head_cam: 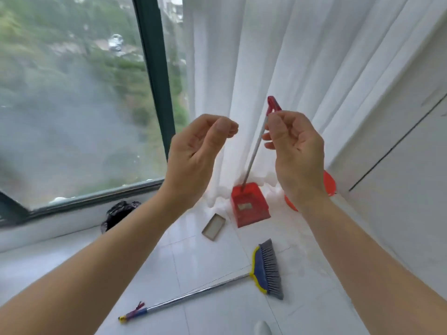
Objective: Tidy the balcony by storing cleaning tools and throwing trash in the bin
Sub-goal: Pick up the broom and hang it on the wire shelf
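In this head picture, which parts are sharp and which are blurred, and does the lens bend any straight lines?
Head view: the broom and red dustpan look fairly sharp; the scenery beyond the window frame is hazy and soft; the white curtain is nearly washed out; the wide lens makes the frame lean.
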`<action>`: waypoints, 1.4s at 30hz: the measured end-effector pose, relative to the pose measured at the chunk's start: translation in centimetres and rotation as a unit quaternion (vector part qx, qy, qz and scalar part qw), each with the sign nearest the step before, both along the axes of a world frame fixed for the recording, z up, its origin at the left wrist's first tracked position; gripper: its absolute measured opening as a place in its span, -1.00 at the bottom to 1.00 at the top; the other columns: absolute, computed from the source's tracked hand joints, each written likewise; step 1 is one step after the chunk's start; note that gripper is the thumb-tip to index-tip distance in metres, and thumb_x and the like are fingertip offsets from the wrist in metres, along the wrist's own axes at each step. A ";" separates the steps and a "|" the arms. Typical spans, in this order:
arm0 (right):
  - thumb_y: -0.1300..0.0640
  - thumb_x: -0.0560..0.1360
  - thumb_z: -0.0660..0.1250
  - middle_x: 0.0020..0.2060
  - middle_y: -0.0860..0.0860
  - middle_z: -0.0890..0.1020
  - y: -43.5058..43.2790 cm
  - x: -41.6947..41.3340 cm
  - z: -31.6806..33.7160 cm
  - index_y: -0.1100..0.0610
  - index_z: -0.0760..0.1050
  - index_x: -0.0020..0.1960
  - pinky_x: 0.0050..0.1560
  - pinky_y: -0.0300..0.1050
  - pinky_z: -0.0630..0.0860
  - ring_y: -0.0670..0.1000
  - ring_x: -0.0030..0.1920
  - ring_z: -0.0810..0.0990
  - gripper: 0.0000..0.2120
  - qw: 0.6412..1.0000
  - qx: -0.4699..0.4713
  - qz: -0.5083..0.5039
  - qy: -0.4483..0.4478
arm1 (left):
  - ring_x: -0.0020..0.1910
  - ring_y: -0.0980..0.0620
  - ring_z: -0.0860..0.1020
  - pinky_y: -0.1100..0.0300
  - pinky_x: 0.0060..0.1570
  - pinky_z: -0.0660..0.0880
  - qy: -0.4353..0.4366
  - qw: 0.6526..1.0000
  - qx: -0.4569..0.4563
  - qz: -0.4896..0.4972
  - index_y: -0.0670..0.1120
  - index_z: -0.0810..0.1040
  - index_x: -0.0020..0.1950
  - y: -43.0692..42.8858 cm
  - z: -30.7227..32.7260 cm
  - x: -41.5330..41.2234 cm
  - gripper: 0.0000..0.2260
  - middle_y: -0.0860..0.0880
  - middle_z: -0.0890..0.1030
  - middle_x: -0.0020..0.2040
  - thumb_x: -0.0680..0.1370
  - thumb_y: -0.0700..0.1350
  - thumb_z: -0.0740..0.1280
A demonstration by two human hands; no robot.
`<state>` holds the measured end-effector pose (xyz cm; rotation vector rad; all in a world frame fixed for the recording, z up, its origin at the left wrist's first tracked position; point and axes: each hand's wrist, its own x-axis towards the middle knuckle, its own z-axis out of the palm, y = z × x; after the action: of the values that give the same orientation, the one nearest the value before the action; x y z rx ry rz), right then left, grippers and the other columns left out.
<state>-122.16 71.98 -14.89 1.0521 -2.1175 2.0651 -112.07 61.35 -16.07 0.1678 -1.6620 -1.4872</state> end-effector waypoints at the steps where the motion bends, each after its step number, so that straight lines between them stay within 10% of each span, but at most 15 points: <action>1: 0.05 0.55 0.26 -0.21 -0.05 0.59 -0.9 -0.9 -0.6 -0.09 0.48 -0.14 0.02 0.20 0.54 0.20 -0.07 0.58 -0.90 1.000 0.004 0.025 -0.006 | -0.08 0.03 0.62 0.16 0.05 0.53 -0.006 1.000 0.004 0.028 -0.07 0.58 -0.08 -0.3 -0.4 -0.1 -0.73 0.06 0.65 -0.18 0.51 0.12 0.28; 14: 0.03 0.53 0.27 -0.23 -0.12 0.57 -7.6 -5.4 -15.0 -0.12 0.47 -0.12 0.00 0.13 0.56 0.15 -0.10 0.59 -0.93 0.952 0.088 0.285 -0.070 | -0.10 0.11 0.59 0.29 0.01 0.51 -0.108 0.948 0.094 0.283 -0.11 0.56 -0.08 -0.4 -12.8 -0.9 -0.83 -0.02 0.62 -0.17 0.58 -0.08 0.22; 35: 0.10 0.52 0.33 -0.23 -0.16 0.51 -7.3 -1.2 -70.8 0.03 0.46 0.10 -0.16 -0.40 0.43 -0.26 -0.25 0.48 -0.83 0.913 0.222 0.325 -0.106 | -0.17 0.10 0.57 0.32 -0.06 0.51 -0.211 0.884 0.213 0.359 -0.09 0.55 -0.15 1.0 -66.8 3.4 -0.81 -0.04 0.60 -0.21 0.61 -0.15 0.21; 42: 0.07 0.50 0.35 -0.11 -0.01 0.55 -6.4 -2.2 -85.0 0.07 0.49 0.14 -0.01 -0.16 0.48 0.00 -0.09 0.52 -0.77 0.853 0.371 0.360 -0.069 | -0.14 0.03 0.55 0.27 -0.04 0.49 -0.257 0.870 0.241 0.345 -0.07 0.56 -0.18 1.1 -78.6 2.5 -0.80 -0.03 0.58 -0.21 0.60 -0.08 0.24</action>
<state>-124.41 65.56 -99.87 2.1078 -3.0461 1.4564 -109.59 62.46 -94.70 1.3874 -1.3332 -1.2998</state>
